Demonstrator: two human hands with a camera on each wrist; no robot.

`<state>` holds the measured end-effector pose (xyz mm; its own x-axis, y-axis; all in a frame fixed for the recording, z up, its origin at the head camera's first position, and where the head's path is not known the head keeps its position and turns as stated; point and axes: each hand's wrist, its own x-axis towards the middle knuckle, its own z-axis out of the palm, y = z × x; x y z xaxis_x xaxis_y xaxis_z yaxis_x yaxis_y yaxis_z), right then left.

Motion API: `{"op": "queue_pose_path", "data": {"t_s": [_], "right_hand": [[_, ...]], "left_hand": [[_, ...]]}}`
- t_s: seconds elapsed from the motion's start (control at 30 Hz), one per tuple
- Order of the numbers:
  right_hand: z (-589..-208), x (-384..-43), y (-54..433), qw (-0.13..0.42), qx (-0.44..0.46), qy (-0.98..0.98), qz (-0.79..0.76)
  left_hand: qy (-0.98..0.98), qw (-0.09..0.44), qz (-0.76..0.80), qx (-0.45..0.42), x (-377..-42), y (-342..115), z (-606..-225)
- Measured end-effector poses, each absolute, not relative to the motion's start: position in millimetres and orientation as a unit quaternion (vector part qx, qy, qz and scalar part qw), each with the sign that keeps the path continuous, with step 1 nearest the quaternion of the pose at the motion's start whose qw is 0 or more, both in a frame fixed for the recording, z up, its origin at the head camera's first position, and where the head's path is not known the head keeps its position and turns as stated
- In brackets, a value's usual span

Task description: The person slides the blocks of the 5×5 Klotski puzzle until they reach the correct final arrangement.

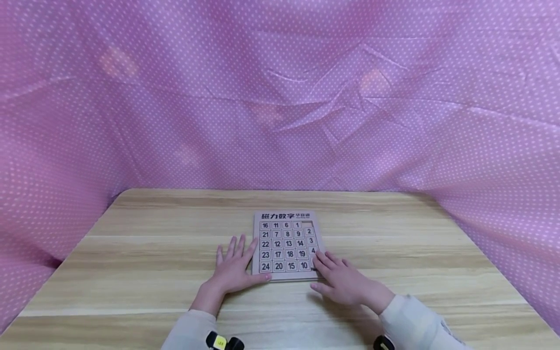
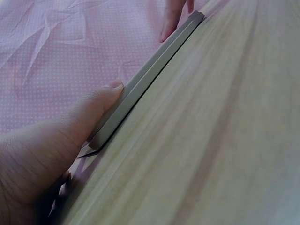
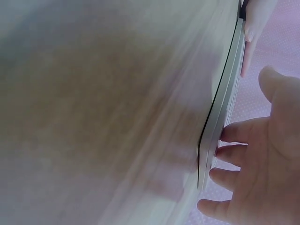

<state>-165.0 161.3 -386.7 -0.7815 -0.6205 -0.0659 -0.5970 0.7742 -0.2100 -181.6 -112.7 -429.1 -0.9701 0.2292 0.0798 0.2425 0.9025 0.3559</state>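
A number sliding puzzle (image 1: 286,276) with a pale grey frame and black-numbered tiles lies flat on the table. Its top right spot is bare in part, and the tiles 2, 3 and 4 in the right column sit out of line with the rows beside them. My left hand (image 1: 233,271) lies at the lower left corner, fingers spread along the left side, its thumb (image 2: 110,96) on the near edge. From the lower right, my right hand (image 1: 343,280) reaches over the frame with straight fingers, fingertips on the right column below the 4. Those fingers hide the lowest tile there.
The wood-grain table (image 1: 175,218) has rounded far corners. A pink-purple dotted cloth (image 1: 280,97) hangs behind it and along both sides. Dark bands with small devices (image 1: 223,341) sit on both light sleeves.
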Motion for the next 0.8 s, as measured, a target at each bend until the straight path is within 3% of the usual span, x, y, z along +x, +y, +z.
{"op": "queue_pose_path", "data": {"t_s": [0.8], "right_hand": [[-386.0,-181.9,154.1,0.058,-0.298,0.948,-0.093]], "left_hand": [[-0.973,0.013,-0.193,-0.122,-178.4,-112.8,-424.5]]}}
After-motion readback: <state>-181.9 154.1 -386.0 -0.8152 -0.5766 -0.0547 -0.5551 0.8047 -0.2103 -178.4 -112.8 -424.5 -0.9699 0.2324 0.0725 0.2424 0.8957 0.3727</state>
